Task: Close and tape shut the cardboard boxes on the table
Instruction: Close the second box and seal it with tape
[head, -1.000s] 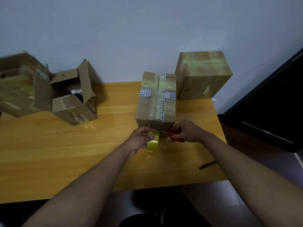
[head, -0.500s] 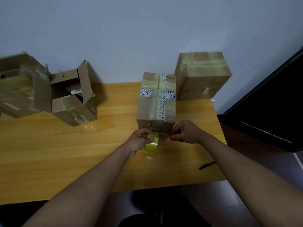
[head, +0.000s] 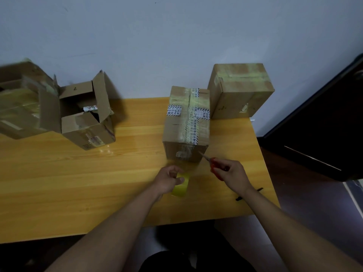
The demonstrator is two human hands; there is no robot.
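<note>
On the far left of the table, a large cardboard box is seen blurred at the edge of the view, and whether it is shut cannot be told. Just beside it, to the right, a smaller open box is placed with its flaps raised and some contents visible inside. This one is judged to be not yet closed, so part of the task is left.

Near the middle, a yellowish tape roll is gripped by the left hand, with the fingers curled around it. Between the roll and the near face of the middle box, a stretch of clear tape seems to be pulled, but it is too faint to be confirmed. If the roll is drawn away too strongly, the fresh strip could be peeled from the cardboard, or the light box could be dragged toward the near edge.

To the right, red-handled scissors are grasped by the right hand, and the blades are pointed at the lower near corner of the middle box. If the cut is made carelessly, the cardboard could be nicked, or the loose end could be folded onto itself.

At the far right, a taped box is set against the wall, well apart from both hands.
</note>
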